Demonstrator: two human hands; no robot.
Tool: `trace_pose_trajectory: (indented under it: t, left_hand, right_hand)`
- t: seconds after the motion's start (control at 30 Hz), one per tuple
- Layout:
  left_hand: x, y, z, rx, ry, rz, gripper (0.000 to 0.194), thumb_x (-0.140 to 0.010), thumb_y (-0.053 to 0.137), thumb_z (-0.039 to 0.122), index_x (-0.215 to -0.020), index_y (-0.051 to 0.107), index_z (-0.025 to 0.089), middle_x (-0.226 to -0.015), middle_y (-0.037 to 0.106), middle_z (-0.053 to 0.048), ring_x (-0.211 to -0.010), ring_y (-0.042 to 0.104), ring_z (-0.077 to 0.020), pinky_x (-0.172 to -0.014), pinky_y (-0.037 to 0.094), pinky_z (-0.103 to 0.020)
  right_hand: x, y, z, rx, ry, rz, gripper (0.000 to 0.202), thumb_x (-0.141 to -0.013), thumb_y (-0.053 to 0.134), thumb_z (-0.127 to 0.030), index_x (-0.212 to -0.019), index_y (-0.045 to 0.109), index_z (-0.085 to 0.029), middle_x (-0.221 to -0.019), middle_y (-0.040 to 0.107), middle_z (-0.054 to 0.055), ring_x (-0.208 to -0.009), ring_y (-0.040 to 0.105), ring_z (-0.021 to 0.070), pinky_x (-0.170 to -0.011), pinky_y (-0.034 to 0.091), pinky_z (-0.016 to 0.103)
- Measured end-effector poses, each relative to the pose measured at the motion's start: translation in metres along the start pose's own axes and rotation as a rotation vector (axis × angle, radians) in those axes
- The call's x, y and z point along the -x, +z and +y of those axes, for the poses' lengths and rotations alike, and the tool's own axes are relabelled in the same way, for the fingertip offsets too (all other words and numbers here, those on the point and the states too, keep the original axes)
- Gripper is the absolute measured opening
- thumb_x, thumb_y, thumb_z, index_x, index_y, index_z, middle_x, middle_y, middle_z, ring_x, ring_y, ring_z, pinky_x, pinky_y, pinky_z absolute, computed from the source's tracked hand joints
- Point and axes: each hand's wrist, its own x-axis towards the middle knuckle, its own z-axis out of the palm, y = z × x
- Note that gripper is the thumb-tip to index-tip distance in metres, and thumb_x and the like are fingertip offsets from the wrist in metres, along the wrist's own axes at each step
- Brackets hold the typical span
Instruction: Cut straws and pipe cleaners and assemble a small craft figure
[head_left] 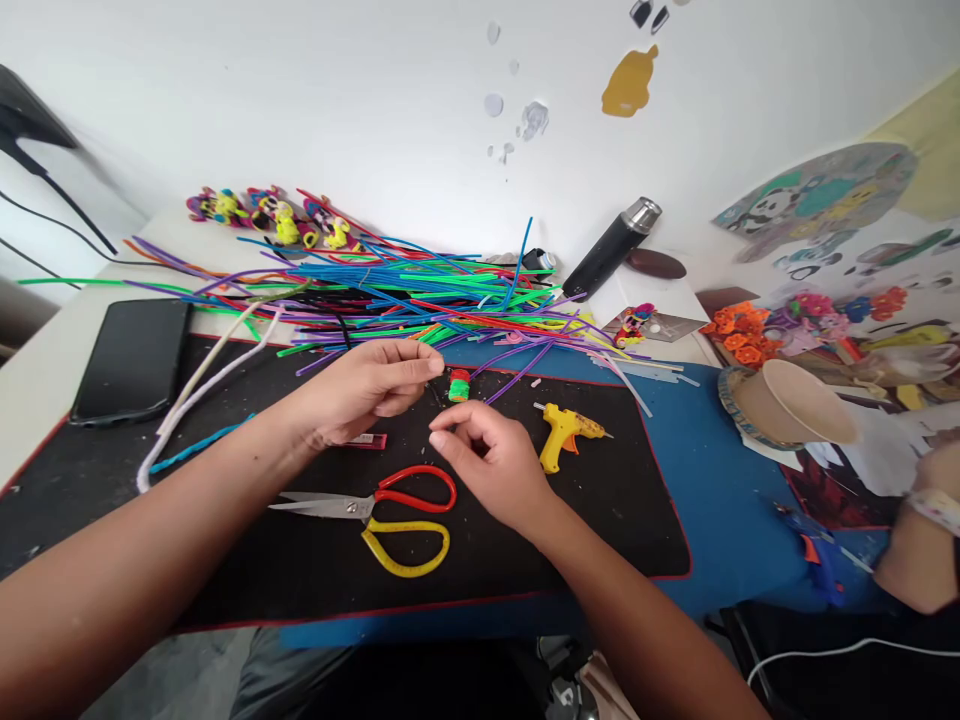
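Observation:
My left hand (390, 380) is raised over the black mat, thumb and fingertips pinched together. Whatever is in that pinch is too small to make out. My right hand (491, 460) is lower and to the right, thumb and forefinger drawn together at the tips; I cannot make out anything between them. Just beyond the fingertips is a small coiled piece in red, green and orange (459, 387). Scissors (367, 507) with one red and one yellow handle lie below the hands. A yellow glue gun (566, 436) rests right of my right hand.
A heap of coloured pipe cleaners (420, 290) spans the back. At left lies a black phone (131, 360); small fuzzy figures (281, 220) stand behind. A black thermos (611, 248) leans at the back right. Another person's arm (922, 530) is at the right, near a blue glue gun (823, 560).

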Motion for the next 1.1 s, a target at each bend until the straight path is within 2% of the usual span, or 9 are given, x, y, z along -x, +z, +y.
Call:
trace_pose_trajectory:
  t: [0.17, 0.27, 0.37, 0.5, 0.63, 0.83, 0.97, 1.1]
  left_hand:
    - [0.000, -0.009, 0.015, 0.102, 0.084, 0.037, 0.052, -0.075, 0.103, 0.038, -0.071, 0.055, 0.019, -0.057, 0.032, 0.012, -0.045, 0.021, -0.0030, -0.039, 0.015, -0.018]
    - [-0.001, -0.018, 0.025, 0.134, 0.160, 0.089, 0.058, -0.077, 0.100, 0.033, -0.066, 0.045, 0.021, -0.058, 0.030, 0.012, -0.045, 0.020, -0.0026, -0.038, 0.016, -0.018]
    - [0.000, -0.025, 0.032, 0.136, 0.199, 0.116, 0.058, -0.079, 0.098, 0.031, -0.066, 0.043, 0.022, -0.058, 0.029, 0.012, -0.044, 0.021, -0.0027, -0.038, 0.016, -0.018]
    - [0.003, -0.025, 0.037, 0.121, 0.235, 0.112, 0.063, -0.074, 0.102, 0.036, -0.064, 0.042, 0.022, -0.057, 0.028, 0.013, -0.044, 0.023, -0.0029, -0.039, 0.017, -0.019]
    - [0.007, -0.022, 0.040, 0.107, 0.258, 0.101, 0.066, -0.071, 0.104, 0.046, -0.064, 0.043, 0.022, -0.056, 0.028, 0.013, -0.044, 0.021, -0.0027, -0.040, 0.016, -0.019]
    - [0.013, -0.021, 0.045, 0.088, 0.289, 0.089, 0.069, -0.069, 0.105, 0.056, -0.065, 0.045, 0.021, -0.055, 0.030, 0.013, -0.046, 0.021, -0.0031, -0.041, 0.018, -0.020]
    - [0.013, -0.019, 0.045, 0.071, 0.290, 0.095, 0.069, -0.069, 0.104, 0.058, -0.066, 0.046, 0.021, -0.053, 0.031, 0.013, -0.046, 0.021, -0.0037, -0.042, 0.018, -0.020]
    - [0.013, -0.017, 0.043, 0.061, 0.270, 0.086, 0.068, -0.070, 0.103, 0.058, -0.066, 0.046, 0.022, -0.054, 0.031, 0.013, -0.047, 0.020, -0.0040, -0.044, 0.016, -0.021]
  right_hand:
    - [0.008, 0.008, -0.001, 0.315, -0.103, -0.190, 0.011, -0.103, 0.079, -0.032, -0.109, 0.080, -0.023, -0.071, 0.065, -0.006, -0.062, 0.057, 0.0116, -0.068, 0.041, 0.026]
    - [0.007, 0.015, -0.001, 0.445, -0.112, -0.249, 0.013, -0.104, 0.080, -0.032, -0.114, 0.081, -0.024, -0.079, 0.074, -0.004, -0.067, 0.064, 0.0130, -0.070, 0.042, 0.026]
    - [0.000, 0.023, -0.003, 0.553, -0.137, -0.281, 0.020, -0.106, 0.080, -0.034, -0.122, 0.079, -0.023, -0.091, 0.081, 0.000, -0.077, 0.072, 0.0164, -0.074, 0.045, 0.028]
    - [-0.014, 0.037, -0.013, 0.736, -0.195, -0.322, 0.023, -0.110, 0.074, -0.036, -0.128, 0.076, -0.022, -0.112, 0.083, 0.006, -0.098, 0.078, 0.0226, -0.079, 0.049, 0.031]
    - [-0.031, 0.053, -0.022, 0.899, -0.208, -0.358, 0.025, -0.112, 0.071, -0.040, -0.127, 0.076, -0.021, -0.116, 0.080, 0.008, -0.106, 0.079, 0.0267, -0.078, 0.053, 0.034]
    - [-0.043, 0.072, -0.016, 0.986, -0.198, -0.435, 0.024, -0.112, 0.070, -0.041, -0.120, 0.075, -0.019, -0.118, 0.079, 0.008, -0.105, 0.079, 0.0280, -0.080, 0.057, 0.037]
    - [-0.042, 0.077, -0.010, 0.977, -0.190, -0.436, 0.022, -0.111, 0.071, -0.039, -0.122, 0.073, -0.019, -0.118, 0.079, 0.007, -0.107, 0.079, 0.0287, -0.081, 0.058, 0.038]
    - [-0.044, 0.079, -0.009, 0.986, -0.239, -0.456, 0.028, -0.110, 0.072, -0.043, -0.120, 0.072, -0.017, -0.117, 0.079, 0.011, -0.105, 0.079, 0.0311, -0.080, 0.059, 0.041]
